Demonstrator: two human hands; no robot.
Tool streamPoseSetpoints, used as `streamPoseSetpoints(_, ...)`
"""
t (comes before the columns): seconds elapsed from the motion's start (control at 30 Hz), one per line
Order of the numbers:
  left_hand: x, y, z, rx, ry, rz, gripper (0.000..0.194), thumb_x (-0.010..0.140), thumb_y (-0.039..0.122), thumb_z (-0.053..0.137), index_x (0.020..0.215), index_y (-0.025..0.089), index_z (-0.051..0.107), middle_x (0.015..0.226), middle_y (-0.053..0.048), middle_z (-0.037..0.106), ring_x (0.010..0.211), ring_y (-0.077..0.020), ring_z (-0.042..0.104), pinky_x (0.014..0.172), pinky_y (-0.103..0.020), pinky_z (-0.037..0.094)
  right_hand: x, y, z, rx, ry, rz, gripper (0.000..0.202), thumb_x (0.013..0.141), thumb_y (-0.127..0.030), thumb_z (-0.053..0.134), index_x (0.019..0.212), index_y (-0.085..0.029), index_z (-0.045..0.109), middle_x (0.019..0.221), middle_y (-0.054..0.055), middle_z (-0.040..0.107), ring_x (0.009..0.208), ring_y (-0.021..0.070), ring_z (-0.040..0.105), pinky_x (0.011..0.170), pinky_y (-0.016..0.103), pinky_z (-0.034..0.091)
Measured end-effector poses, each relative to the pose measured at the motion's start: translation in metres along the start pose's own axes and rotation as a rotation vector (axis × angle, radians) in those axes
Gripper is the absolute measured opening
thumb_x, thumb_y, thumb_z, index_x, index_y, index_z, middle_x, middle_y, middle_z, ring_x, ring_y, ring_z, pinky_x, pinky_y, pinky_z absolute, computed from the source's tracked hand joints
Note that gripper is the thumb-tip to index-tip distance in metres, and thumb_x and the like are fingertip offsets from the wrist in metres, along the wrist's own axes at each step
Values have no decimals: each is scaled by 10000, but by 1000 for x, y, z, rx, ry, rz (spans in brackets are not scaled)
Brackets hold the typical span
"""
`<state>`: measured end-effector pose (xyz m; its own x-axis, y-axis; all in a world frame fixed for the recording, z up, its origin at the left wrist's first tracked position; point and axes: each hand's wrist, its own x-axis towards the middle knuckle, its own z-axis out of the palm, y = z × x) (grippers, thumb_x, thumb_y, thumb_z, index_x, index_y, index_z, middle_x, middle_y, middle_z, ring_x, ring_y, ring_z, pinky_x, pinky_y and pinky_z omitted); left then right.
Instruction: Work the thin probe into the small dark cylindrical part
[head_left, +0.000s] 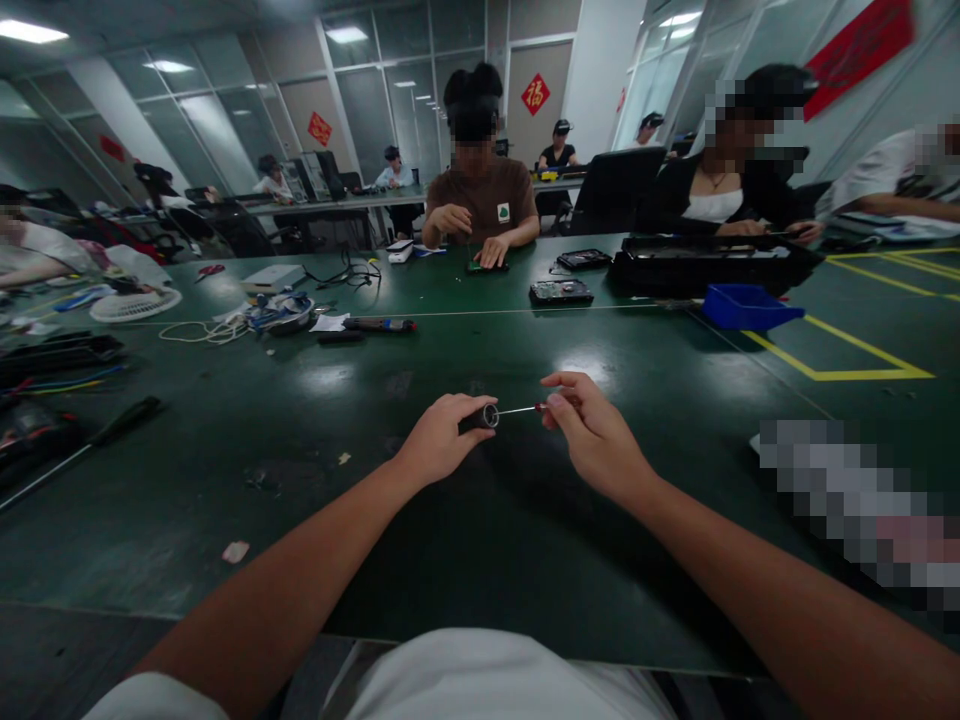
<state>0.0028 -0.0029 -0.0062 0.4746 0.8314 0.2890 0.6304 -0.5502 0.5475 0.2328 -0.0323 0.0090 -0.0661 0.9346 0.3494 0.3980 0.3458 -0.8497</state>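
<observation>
A short dark cylinder [484, 416] with a round open end facing right is held between the thumb and fingers of my left hand [441, 436]. My right hand [596, 436] pinches the red handle of a thin screwdriver [519, 410]. Its metal shaft points left, and the tip reaches the cylinder's open end; how far in it goes is too small to tell. Both hands are above the green table [450, 560], close to each other.
Across the table, a person in a brown shirt [480, 195] handles a small board. A blue bin [750, 306] and an opened device [561, 292] lie beyond my right hand. Cables [277, 312] and a dark tool [379, 325] are at the back left; a long screwdriver [90, 445] is far left.
</observation>
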Motion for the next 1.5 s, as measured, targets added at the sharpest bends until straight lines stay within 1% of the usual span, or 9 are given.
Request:
streamPoseSetpoints(0.17, 1, 0, -1, 0, -9, -4, 399, 895, 234, 701, 1289, 241, 638, 1160, -43, 702, 1078, -228, 604, 966, -389, 466, -2, -3, -1, -41, -22, 40, 350, 1026, -482, 380, 981, -243, 632, 699, -3, 584, 600, 169, 537, 567, 316, 411)
streamPoseSetpoints(0.3, 0, 1, -2, 2, 7, -16, 421, 893, 242, 706, 1308, 241, 628, 1160, -43, 699, 1085, -232, 596, 968, -395, 466, -3, -5, 0, 17, 51, 16, 206, 978, -399, 513, 1086, -245, 598, 808, 11, 664, 690, 181, 606, 628, 323, 454)
streamPoseSetpoints(0.47, -1, 2, -2, -2, 28, -27, 423, 891, 248, 708, 1307, 244, 626, 1131, -43, 701, 1059, -231, 607, 955, -396, 481, 2, -4, 2, 230, 78, 58, 237, 922, -450, 600, 974, -223, 648, 845, 37, 705, 759, 195, 655, 731, 360, 522)
streamPoseSetpoints(0.63, -1, 1, -3, -21, 30, 70, 417, 912, 220, 678, 1322, 257, 608, 1252, -50, 675, 1166, -230, 590, 1033, -420, 454, 11, 7, 3, 556, 115, 262, 282, 887, -512, 621, 896, -231, 645, 804, 31, 675, 714, 189, 651, 767, 399, 577)
streamPoseSetpoints(0.7, 0, 1, -3, -17, 45, 90, 415, 919, 219, 669, 1327, 263, 605, 1269, -53, 669, 1186, -232, 581, 1042, -431, 450, 13, 11, 3, 662, 29, 374, 288, 893, -514, 600, 833, -233, 621, 688, 13, 619, 624, 185, 613, 747, 417, 591)
streamPoseSetpoints(0.8, 0, -1, -4, -2, 52, 79, 415, 922, 229, 669, 1330, 265, 605, 1258, -55, 672, 1182, -236, 580, 1039, -435, 452, 14, 14, 3, 737, -8, 430, 278, 888, -494, 604, 802, -230, 613, 630, -9, 571, 568, 170, 570, 731, 410, 595)
streamPoseSetpoints(1.03, -1, 2, -5, 16, 45, 28, 436, 913, 251, 686, 1340, 263, 600, 1250, -53, 674, 1163, -238, 576, 1023, -434, 451, 12, 12, 7, 651, 168, 312, 251, 872, -478, 659, 871, -227, 640, 785, 18, 654, 682, 157, 627, 708, 348, 592)
streamPoseSetpoints(1.33, -1, 3, -3, 19, 23, -18, 449, 904, 286, 695, 1342, 256, 603, 1163, -53, 694, 1077, -246, 595, 968, -415, 475, 7, 5, 9, 455, 159, 159, 285, 897, -507, 631, 938, -225, 633, 851, 29, 700, 760, 181, 684, 745, 373, 587)
streamPoseSetpoints(1.5, 0, 5, -4, 0, 32, -34, 425, 907, 278, 689, 1324, 250, 612, 1125, -47, 696, 1053, -240, 598, 956, -400, 472, 7, 4, 7, 422, 154, 150, 266, 907, -486, 615, 925, -222, 632, 842, 37, 704, 751, 186, 682, 736, 380, 582)
